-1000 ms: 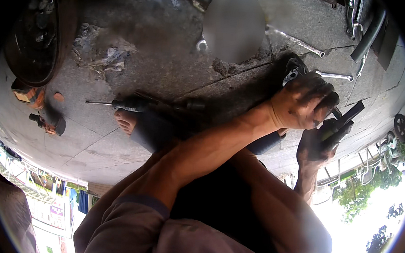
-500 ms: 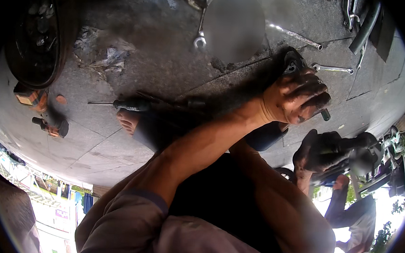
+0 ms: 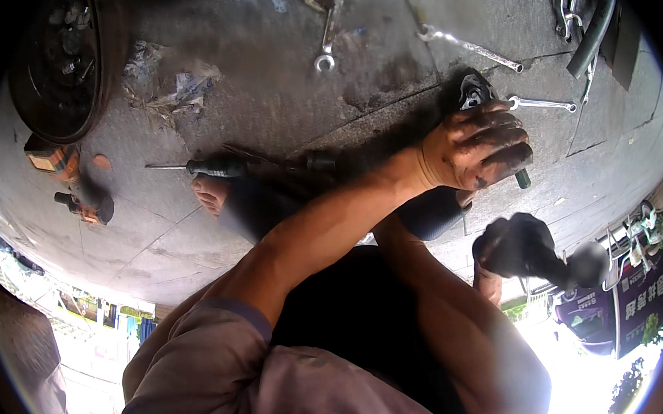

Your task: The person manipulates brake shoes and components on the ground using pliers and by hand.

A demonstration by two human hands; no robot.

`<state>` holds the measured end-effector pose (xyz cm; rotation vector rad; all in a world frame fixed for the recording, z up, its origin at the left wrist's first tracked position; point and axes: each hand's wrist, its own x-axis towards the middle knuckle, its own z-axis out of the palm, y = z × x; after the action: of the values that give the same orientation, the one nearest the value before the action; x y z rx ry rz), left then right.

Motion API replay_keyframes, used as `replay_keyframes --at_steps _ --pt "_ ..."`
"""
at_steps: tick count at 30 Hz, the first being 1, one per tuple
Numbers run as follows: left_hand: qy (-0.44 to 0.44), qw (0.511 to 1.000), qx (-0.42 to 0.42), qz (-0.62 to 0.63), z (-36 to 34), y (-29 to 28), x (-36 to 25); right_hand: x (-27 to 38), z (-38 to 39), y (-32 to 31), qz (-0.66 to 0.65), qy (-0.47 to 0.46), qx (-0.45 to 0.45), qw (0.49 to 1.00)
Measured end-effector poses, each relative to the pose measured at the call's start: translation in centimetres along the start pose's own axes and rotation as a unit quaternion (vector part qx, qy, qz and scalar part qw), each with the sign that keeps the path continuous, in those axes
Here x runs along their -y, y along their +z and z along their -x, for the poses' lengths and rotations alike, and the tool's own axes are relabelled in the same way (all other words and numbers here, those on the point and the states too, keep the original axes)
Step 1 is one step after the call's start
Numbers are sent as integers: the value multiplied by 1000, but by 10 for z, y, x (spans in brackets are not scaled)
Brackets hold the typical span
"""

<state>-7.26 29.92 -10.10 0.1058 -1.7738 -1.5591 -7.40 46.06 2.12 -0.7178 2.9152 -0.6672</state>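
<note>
Away from the left hand (image 3: 483,148) had swung the dark object (image 3: 554,272) in the right hand (image 3: 515,245); a second earlier it stood close beside that fist. Nearest lay the person's bent knees and a mauve sleeve (image 3: 221,333), the left forearm crossing over toward the right. The blackened right hand was curled around the dark object, its outer end too blurred to identify, well apart from anything on the ground. Beyond it, the left hand was clenched around a tool with a dark green end (image 3: 523,178) that poked out below the fist; the rest was hidden by the fingers. Just past the knuckles sat a metal part with holes (image 3: 477,91), though whether the tool touched it I could not tell.

To the left, beside bare toes (image 3: 209,195), a screwdriver (image 3: 208,168) lay on the paving (image 3: 276,120), and farther left an orange-and-black power tool (image 3: 94,209). Past the metal part were a short spanner (image 3: 544,105), a longer one (image 3: 474,50) and a third spanner (image 3: 329,32). Crumpled wrapping (image 3: 179,88) lay near a dark round basin (image 3: 101,56) holding small pieces. A grey hose (image 3: 592,37) rested at the far right.
</note>
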Motion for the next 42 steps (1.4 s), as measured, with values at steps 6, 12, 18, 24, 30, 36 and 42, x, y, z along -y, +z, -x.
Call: replay_keyframes --at_steps 6,12,18,24,30,36,42 --pt "-3 999 6 -49 2 -2 -6 6 0 1 36 -85 43 995" --pt "14 998 6 -64 3 1 -2 8 -2 1 64 -75 29 995" --pt "-3 998 14 -61 3 0 -7 6 -7 5 -2 -110 23 994" --pt "-15 999 4 -32 -2 0 -6 -35 -23 -58 115 -253 294 915" --pt "-7 997 -2 -78 -2 1 -10 17 -24 22 110 -139 59 982" --pt "-10 995 7 -102 -5 2 -12 6 -13 8 102 10 80 991" --pt "-24 992 51 -110 -6 -1 -13 3 -25 2 84 109 110 984"
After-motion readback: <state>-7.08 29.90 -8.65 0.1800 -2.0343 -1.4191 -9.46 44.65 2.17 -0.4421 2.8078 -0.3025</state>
